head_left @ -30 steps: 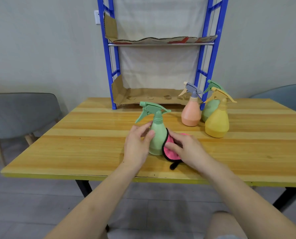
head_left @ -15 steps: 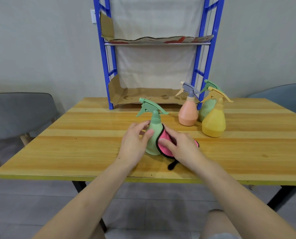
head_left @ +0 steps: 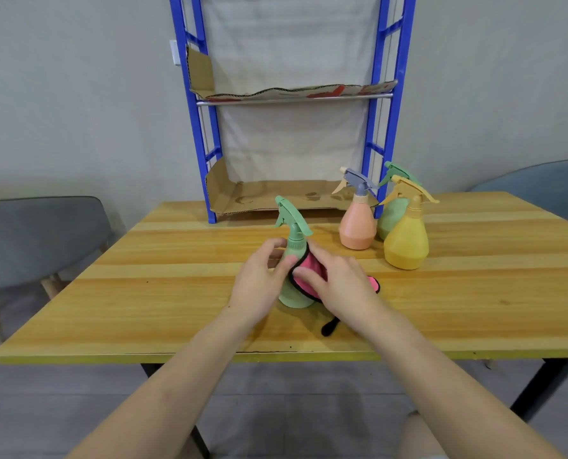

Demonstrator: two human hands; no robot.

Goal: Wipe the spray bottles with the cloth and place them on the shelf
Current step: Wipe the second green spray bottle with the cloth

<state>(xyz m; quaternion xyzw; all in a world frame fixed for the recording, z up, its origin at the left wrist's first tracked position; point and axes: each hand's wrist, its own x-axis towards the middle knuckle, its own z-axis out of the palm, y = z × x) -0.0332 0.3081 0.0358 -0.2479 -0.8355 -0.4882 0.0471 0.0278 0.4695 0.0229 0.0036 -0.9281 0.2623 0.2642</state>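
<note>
A light green spray bottle [head_left: 294,260] stands upright near the middle of the wooden table [head_left: 163,293]. My left hand [head_left: 259,286] grips its left side. My right hand [head_left: 338,286] presses a pink cloth [head_left: 310,270] with a black edge against the bottle's right side. Behind and to the right stand a peach bottle [head_left: 358,226], a yellow bottle [head_left: 406,241] and a second green bottle [head_left: 390,217], partly hidden behind the yellow one. The blue shelf [head_left: 209,180] stands at the table's back, with cardboard on both levels.
Grey chairs stand at the left [head_left: 37,240] and the right [head_left: 540,187] of the table. A grey wall runs behind the shelf. The lower cardboard shelf level [head_left: 276,197] holds nothing.
The bottle has been turned, so its nozzle now points more towards the back left. My right hand with the cloth has slid up the bottle's side. The camera has tilted slightly.
</note>
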